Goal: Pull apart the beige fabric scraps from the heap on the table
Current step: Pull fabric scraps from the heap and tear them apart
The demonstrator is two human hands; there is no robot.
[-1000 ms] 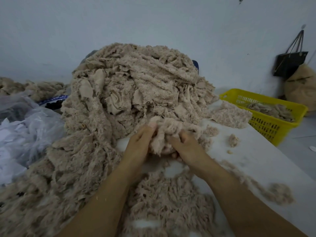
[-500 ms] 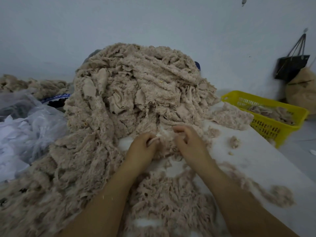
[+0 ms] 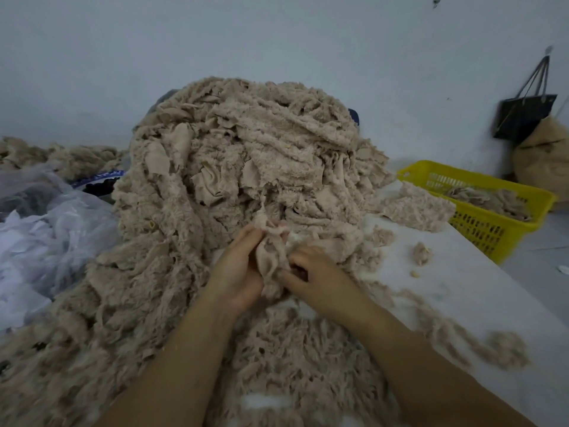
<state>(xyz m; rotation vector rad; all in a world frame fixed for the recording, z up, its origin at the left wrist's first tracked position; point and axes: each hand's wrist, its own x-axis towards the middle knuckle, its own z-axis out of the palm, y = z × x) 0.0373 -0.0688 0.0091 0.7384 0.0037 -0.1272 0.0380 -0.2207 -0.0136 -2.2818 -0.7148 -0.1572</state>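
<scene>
At heap [image 3: 246,155] foot: left hand [image 3: 237,272], right hand [image 3: 320,280] grip crumpled, fuzzy beige scrap [image 3: 271,260].

No readable text, label, brand or number anywhere in view.

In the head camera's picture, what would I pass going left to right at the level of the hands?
From the left: clear plastic bags → left hand → beige scrap gripped by both hands → right hand → yellow basket.
</scene>
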